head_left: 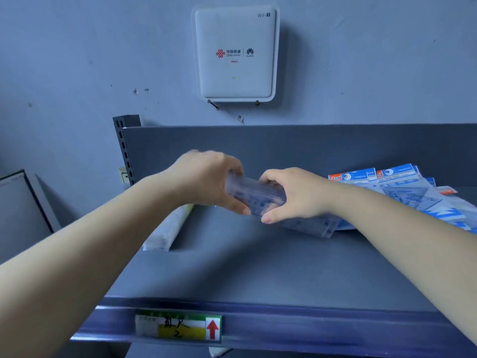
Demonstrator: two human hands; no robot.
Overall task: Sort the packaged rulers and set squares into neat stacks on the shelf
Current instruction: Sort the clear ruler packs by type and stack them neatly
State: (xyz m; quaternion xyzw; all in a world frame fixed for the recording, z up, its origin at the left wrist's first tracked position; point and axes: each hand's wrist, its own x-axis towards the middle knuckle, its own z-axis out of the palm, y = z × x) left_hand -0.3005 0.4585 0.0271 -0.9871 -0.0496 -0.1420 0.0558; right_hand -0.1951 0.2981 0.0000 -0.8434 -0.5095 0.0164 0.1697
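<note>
Both hands hold one bundle of clear packaged rulers (254, 196) above the middle of the grey shelf (258, 267). My left hand (209, 179) grips its left end, thumb underneath. My right hand (294, 193) grips the right side, fingers curled over the top. The bundle's lower end reaches down to the shelf near more clear packs (312, 226). A fanned pile of blue packaged set squares (402, 192) lies at the right. A stack of pale packaged rulers (167, 228) lies at the left, partly under my left forearm.
The shelf's back panel (309, 148) rises behind the hands, with a slotted upright post (125, 148) at its left. A white router (236, 52) hangs on the wall above. A price label with a red arrow (178, 326) sits on the shelf's front rail.
</note>
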